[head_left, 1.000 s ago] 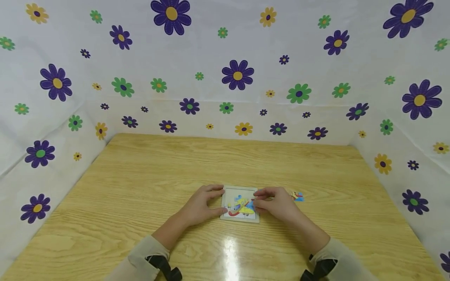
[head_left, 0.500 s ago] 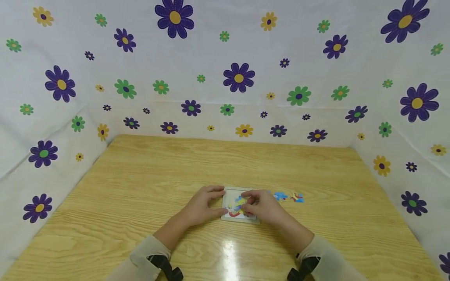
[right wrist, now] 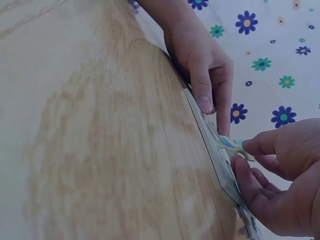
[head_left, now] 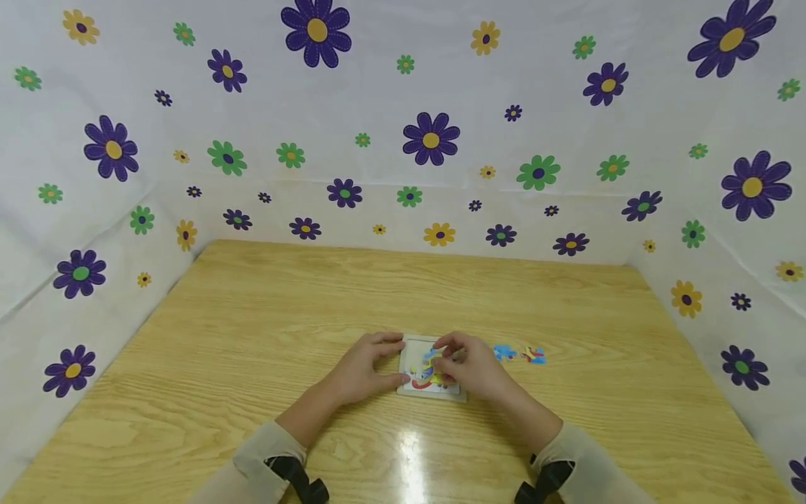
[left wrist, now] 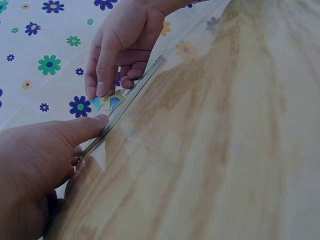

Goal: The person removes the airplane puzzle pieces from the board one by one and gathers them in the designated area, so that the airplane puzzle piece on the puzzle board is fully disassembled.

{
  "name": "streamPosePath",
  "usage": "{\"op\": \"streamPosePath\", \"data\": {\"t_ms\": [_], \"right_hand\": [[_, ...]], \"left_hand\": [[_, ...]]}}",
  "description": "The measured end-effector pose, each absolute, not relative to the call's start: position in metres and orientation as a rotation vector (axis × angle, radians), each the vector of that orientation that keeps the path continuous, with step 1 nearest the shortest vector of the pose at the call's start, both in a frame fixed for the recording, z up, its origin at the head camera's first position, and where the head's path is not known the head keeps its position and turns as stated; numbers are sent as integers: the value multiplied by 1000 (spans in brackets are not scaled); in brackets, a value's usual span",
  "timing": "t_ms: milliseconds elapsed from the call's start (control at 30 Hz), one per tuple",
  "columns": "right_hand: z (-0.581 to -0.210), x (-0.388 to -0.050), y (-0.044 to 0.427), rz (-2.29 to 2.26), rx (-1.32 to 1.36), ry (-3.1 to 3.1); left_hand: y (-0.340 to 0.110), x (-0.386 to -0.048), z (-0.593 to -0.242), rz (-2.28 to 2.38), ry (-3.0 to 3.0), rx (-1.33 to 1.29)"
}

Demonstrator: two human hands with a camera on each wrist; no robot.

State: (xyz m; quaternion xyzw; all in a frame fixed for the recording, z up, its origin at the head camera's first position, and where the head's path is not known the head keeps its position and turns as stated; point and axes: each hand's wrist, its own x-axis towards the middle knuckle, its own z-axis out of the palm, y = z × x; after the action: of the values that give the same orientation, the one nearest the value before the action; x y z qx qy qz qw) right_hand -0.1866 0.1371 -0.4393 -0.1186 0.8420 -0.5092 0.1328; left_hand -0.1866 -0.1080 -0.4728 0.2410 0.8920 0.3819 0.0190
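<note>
Firstly, the head view shows a small puzzle tray [head_left: 434,397] lying flat on the wooden surface [head_left: 283,301], in front of the person and between the two hands. Its lower part already carries a coloured picture, while the upper left part shows a bare bottom. The left hand [head_left: 365,367] is spread, with fingertips and thumb resting at the left rim. The right hand [head_left: 475,364] is above the right part of the tray with its fingertips brought close together; what is between them is too small to tell from here. To the right lie a blue jigsaw piece [head_left: 504,352] and, near to it, a piece in red, yellow and blue [head_left: 533,355]. Next, the left wrist view shows the left thumb laid upon the tray's edge, and the right fingers pointing down over coloured shapes. Finally, the right wrist view makes the grip clearer: the right hand seems to pinch a yellow-and-blue puzzle piece [right wrist: 230,143], tilted just above the tray. I judge that the step in hand is fitting this piece; the next move calls for turning it level, matching its outline with its neighbours and pressing gently, while the left hand steadies the rim.
</note>
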Motion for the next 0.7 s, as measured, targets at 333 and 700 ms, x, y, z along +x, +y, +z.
{"op": "streamPosePath", "data": {"t_ms": [333, 700], "right_hand": [[-427, -183, 156, -1449, -365, 2418], [-433, -180, 178, -1600, -355, 2200]], "left_hand": [[-106, -185, -473, 1191, 2758, 735], [-108, -184, -471, 1168, 2762, 718]]}}
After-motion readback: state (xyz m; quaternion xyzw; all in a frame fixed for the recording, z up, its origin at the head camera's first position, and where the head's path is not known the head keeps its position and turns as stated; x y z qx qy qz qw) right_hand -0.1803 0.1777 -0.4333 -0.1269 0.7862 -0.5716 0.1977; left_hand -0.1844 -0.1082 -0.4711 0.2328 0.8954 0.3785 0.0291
